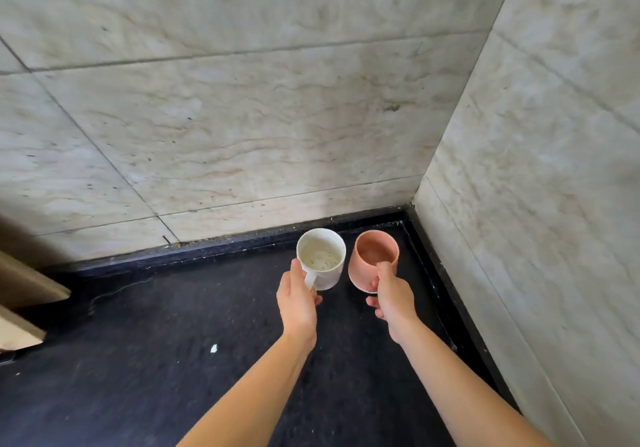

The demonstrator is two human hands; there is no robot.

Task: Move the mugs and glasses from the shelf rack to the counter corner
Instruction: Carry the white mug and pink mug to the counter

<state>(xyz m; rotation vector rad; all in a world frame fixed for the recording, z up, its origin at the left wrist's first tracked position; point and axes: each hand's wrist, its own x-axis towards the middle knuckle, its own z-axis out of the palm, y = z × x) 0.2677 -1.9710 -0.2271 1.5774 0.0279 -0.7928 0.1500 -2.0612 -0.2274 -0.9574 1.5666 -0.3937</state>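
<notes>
A white mug (323,256) with small dark specks inside is in my left hand (298,299), which grips its handle. A pink mug (372,256) is in my right hand (393,296), fingers wrapped around its handle side. Both mugs stand side by side, mouths up, close to the back right corner of the black counter (173,342). I cannot tell whether their bases touch the counter. The pink mug leans slightly left.
Marbled tile walls rise behind (242,117) and to the right (536,204), meeting at the corner. A tan wooden edge (24,294) juts in at the far left. A small white scrap (213,348) lies on the counter.
</notes>
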